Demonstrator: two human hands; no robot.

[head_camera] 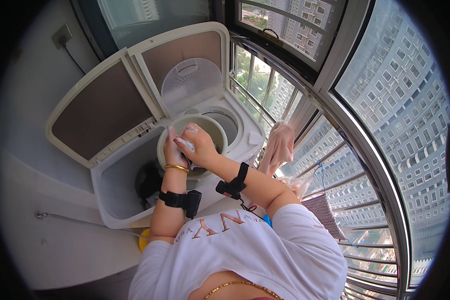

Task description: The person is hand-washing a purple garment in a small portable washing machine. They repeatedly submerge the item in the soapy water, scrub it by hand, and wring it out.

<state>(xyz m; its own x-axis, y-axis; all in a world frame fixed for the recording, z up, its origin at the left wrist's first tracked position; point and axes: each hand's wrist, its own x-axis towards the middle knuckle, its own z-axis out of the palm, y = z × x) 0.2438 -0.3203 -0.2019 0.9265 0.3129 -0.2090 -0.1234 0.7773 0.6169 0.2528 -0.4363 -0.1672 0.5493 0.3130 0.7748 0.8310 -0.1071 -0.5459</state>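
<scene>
Both hands are together above a pale plastic basin (pixel 221 132) that rests on a white twin-tub washing machine (pixel 253 138). Pressed between them is a small soapy cloth (pixel 190 162), mostly covered by my fingers. My left hand (pixel 171 150) has its palm turned inward and white suds on the fingers. My right hand (pixel 201 144) is curled over the cloth from the other side, with foam on its knuckles. The lower inside of the basin is hidden behind my hands. In the wide left tub (pixel 116 187) lies a dark garment (pixel 149 183).
Two hinged lids (pixel 101 116) stand raised behind the machine. A translucent inner cover (pixel 191 84) is tipped up over the round spin tub (pixel 225 123). Pink cloth (pixel 279 144) hangs by the window rails at right. A hose (pixel 86 218) runs along the left wall.
</scene>
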